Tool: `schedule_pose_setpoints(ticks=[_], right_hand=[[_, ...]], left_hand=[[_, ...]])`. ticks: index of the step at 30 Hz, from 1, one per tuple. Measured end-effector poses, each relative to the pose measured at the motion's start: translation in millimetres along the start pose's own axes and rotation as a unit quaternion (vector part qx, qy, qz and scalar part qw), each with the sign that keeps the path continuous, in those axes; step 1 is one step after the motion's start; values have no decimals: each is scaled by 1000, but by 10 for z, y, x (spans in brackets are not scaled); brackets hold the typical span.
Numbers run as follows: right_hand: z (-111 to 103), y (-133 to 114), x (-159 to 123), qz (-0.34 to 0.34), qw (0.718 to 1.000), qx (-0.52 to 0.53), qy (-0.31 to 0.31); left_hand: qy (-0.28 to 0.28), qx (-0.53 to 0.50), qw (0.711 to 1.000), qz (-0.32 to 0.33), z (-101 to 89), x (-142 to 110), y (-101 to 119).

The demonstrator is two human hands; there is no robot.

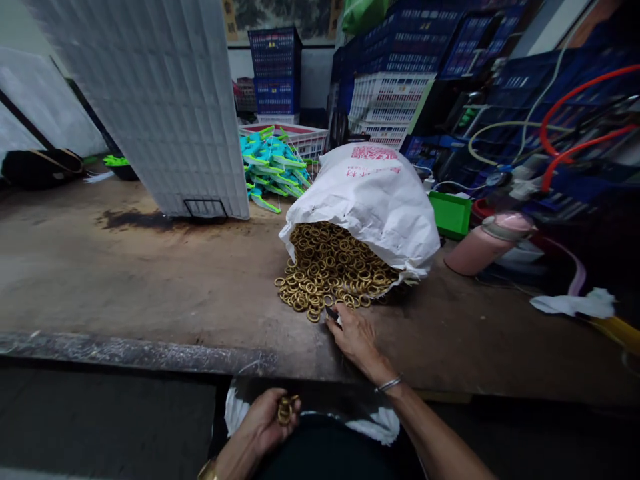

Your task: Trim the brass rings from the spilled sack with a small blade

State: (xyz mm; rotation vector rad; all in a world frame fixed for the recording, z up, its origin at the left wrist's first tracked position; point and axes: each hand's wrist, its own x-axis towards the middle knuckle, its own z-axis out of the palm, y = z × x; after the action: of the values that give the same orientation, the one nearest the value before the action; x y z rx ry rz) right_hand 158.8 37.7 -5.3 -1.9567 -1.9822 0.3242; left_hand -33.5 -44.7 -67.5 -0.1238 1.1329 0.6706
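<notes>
Cupping a few brass-coloured rings [285, 410] in the left hand [267, 423], nearest the body and below the mouth of the white sack [375, 193], with fingers curled round them. Best kept hollowed and snug, to avoid losing any past the fingertips. Also low in front of the sack, crumpled white material [380, 427] below the tabletop's front edge [150, 353]; safer, probably, to lift over that edge than to brush across it. Farther on, pinching a small dark-tipped object [331, 313] between thumb and fingers of the right hand [357, 337], at the near rim of the loose ring pile [320, 267] spilling from the sack's mouth. Too blurred to name, and possibly sharp, so best angled away from the palm and from the sack's fabric. Lighter contact with the outermost rings likely wiser than pushing into the overlapping ones, so as not to start a slide. Roomier for sideways moves, by the look of it, left of the sack, as far as the pale ribbed panel [150, 100]; tighter to the right, with a pink bottle [485, 243] and a green tray [450, 215] near the sack. Behind it, a teal-and-green heap [275, 163], then stacked blue crates [279, 67], limiting any deeper reach.
</notes>
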Motion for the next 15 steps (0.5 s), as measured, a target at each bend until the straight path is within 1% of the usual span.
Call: schedule_pose_setpoints(ticks=[2, 6, 10, 15], right_hand=[[-11, -3, -10, -3, 1000, -4, 2], [-32, -1, -36, -12, 1000, 8, 13], [-20, 14, -39, -21, 999, 29, 25], [17, 57, -45, -11, 999, 35, 19]], left_hand=[[23, -19, 1000, 7, 71, 17, -2], [13, -36, 999, 23, 156, 30, -11], [9, -33, 999, 24, 169, 17, -12], [-6, -8, 999, 36, 178, -27, -35]])
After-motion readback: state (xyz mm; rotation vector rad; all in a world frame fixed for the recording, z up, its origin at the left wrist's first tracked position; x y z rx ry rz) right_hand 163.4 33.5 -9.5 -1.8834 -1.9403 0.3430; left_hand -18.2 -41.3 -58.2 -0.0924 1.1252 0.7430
